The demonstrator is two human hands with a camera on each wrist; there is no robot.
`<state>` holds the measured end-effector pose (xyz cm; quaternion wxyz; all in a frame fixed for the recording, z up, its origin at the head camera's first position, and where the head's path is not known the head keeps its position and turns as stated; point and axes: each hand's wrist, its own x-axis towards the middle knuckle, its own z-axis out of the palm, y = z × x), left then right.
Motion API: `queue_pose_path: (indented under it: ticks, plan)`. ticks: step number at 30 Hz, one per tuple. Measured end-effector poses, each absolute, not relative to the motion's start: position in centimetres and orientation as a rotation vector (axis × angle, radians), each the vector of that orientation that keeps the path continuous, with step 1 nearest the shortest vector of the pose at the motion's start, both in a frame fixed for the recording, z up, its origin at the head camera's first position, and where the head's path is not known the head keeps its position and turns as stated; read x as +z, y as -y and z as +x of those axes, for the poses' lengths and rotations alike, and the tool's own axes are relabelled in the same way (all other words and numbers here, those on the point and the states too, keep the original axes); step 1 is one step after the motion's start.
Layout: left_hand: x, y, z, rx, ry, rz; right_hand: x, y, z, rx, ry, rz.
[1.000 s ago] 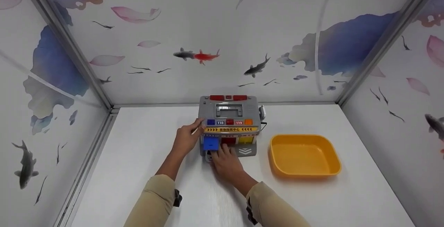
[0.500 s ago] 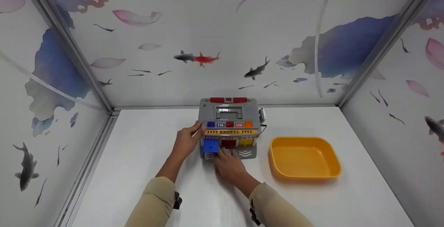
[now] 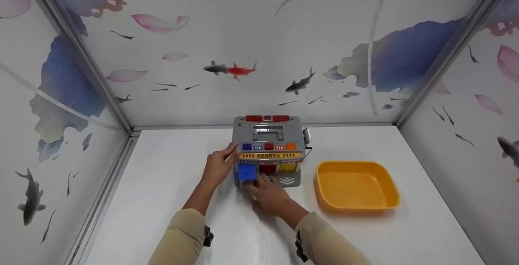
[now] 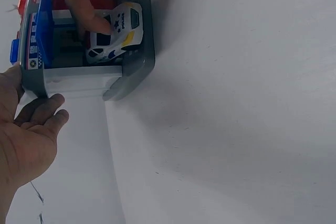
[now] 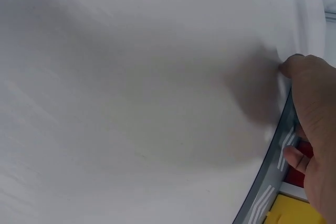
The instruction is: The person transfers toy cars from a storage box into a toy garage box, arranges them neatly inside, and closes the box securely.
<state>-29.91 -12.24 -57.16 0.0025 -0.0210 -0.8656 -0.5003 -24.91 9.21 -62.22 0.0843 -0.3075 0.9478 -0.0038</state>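
A grey toy rescue station point(image 3: 267, 135) with blue, red and yellow garage doors stands at the back of the table. Its blue door point(image 3: 247, 172) is swung up. My left hand point(image 3: 219, 163) grips the station's left edge, the thumb on top and fingers underneath in the left wrist view. Below the blue door, a white toy police car point(image 4: 118, 32) sits at the bay on the grey ramp. My right hand point(image 3: 269, 194) is at the station's front, a bent finger point(image 4: 84, 3) touching the car. In the head view, the door and hand hide most of the car.
A yellow plastic tray point(image 3: 357, 207) lies to the right of the station. On the station's right side hangs a small white piece point(image 3: 307, 135) with a black cord. Printed panels point(image 3: 259, 46) enclose the white table at the back and sides.
My right hand's fingers have shifted, with one reaching left below the blue door, and the car's front is now covered in the head view. The left hand stays on the station's edge.
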Motion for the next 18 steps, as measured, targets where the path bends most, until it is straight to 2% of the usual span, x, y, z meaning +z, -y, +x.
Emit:
queue_pose_path:
  ticks: [18]
  plan:
    - [-57.17,12.07,-29.92,-1.594,2.715,-0.039,-62.13,-9.57,-24.53,0.038,-2.825,-0.931]
